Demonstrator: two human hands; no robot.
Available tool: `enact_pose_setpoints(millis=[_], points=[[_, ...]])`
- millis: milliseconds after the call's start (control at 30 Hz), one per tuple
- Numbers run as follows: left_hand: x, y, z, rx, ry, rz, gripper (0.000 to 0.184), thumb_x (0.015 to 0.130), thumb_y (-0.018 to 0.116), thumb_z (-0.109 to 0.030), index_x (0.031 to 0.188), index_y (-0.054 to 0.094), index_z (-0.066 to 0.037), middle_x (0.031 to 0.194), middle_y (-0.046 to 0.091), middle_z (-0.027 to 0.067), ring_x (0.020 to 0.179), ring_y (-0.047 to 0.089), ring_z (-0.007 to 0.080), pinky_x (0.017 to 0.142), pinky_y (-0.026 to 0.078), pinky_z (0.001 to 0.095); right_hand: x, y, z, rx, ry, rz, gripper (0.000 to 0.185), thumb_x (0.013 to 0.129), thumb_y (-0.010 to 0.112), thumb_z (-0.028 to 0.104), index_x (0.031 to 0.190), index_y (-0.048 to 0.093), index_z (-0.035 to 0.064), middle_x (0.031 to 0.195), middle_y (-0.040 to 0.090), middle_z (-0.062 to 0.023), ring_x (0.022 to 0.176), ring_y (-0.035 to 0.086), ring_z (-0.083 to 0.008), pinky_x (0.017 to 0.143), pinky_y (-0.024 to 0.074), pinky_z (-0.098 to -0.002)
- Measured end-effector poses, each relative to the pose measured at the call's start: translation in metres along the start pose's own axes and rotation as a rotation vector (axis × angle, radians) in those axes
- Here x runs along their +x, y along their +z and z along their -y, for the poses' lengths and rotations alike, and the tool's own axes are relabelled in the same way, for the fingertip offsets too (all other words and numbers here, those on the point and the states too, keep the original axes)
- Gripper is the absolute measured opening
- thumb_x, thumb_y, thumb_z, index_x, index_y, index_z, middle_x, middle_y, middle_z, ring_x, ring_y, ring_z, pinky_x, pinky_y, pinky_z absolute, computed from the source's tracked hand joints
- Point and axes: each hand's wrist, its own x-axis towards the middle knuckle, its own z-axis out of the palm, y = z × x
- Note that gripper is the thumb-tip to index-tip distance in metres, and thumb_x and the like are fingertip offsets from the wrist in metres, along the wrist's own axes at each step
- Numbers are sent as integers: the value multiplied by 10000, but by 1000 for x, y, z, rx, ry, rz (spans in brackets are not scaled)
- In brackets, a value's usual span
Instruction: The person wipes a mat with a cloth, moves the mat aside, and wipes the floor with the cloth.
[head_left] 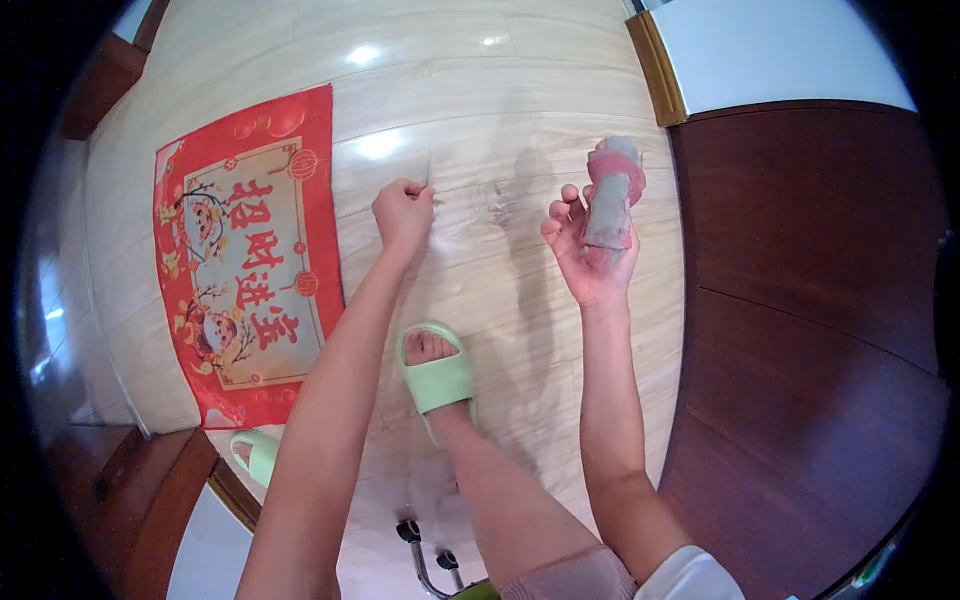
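The grey and pink bundle [611,200] lies along the palm of the right hand [592,250], above the floor [480,90]. Fingers curl loosely on its left side; the thumb is hidden, so I cannot tell how firmly that hand is closed. The left hand [405,215] is well apart from it, fingertips together on a thin dark piece [429,178], probably a blade or strip, though it is too small to be sure.

Bare floor opens between the hands and beyond them. To the right, the floor ends at a dark brown panel [800,300], near the bundle; a pale wall [785,50] with a wooden edge stands beyond. To the left lies a red mat [318,200], its near corner partly behind the left forearm. Between the forearms is a foot in a green slipper [440,382]; another slipper [263,458] is partly covered by the left forearm. A metal frame [425,568] with black ends is cut off at the bottom.
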Motion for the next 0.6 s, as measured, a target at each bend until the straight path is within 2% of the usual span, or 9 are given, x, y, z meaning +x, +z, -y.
enact_pose_setpoints(millis=[33,233,333,400,433,467,500,533,600], points=[[3,1,-1,43,46,-7,166,821,743,-87,946,748,21,875,739,188,782,717,325,726,569,399,0,-2,2,22,-5,37,352,985,543,353,1090,640,31,1094,611,-145,978,567,-273,816,463,-398],[-4,7,-44,103,505,-138,332,839,720,-64,1162,684,6,1046,683,191,908,684,326,796,553,409,0,0,3,14,-44,49,405,1013,494,440,1135,628,77,1086,653,-113,962,611,-275,804,483,-428],[-25,3,-101,-332,314,141,370,897,747,-193,1202,670,3,1135,693,99,945,665,198,859,533,337,2,10,-2,-99,-28,-30,408,1033,486,455,1134,629,87,1079,660,-103,955,623,-236,796,491,-401],[-38,-6,-132,-469,163,461,477,928,742,-298,1273,633,14,1222,657,103,985,652,179,882,520,334,4,10,-4,-269,-15,-108,390,1045,489,448,1133,628,95,1079,662,-88,951,629,-206,798,499,-372],[-44,-6,-144,-485,63,512,497,929,742,-320,1267,632,26,1200,665,108,994,652,178,881,520,332,6,18,-6,-352,-5,-144,381,1051,491,445,1133,628,99,1079,662,-81,949,632,-191,799,503,-358],[-50,-6,-155,-502,-36,561,517,930,742,-343,1261,632,39,1177,673,113,1003,652,177,880,520,331,10,27,-19,-478,-110,-290,354,1065,498,400,1175,626,89,1077,661,-50,954,620,-130,816,501,-301],[-53,-9,-165,-518,-133,610,540,931,741,-365,1255,631,52,1155,681,119,1011,652,176,879,520,329,10,32,-26,-633,-120,-278,356,1065,500,388,1195,619,79,1079,656,-40,958,609,-119,823,496,-295],[-54,-16,-174,-480,-132,692,549,905,777,-354,1212,627,76,1088,697,127,980,665,177,865,535,333,9,35,-31,-788,-131,-265,359,1066,502,376,1215,612,68,1081,650,-31,963,598,-108,830,491,-289],[-48,-10,-156,-639,-150,642,527,890,777,-344,1160,638,87,1011,699,137,869,678,184,787,549,333,10,37,-38,-1009,-149,-251,368,1063,511,346,1202,632,27,1035,662,-24,948,583,-84,845,477,-262]])
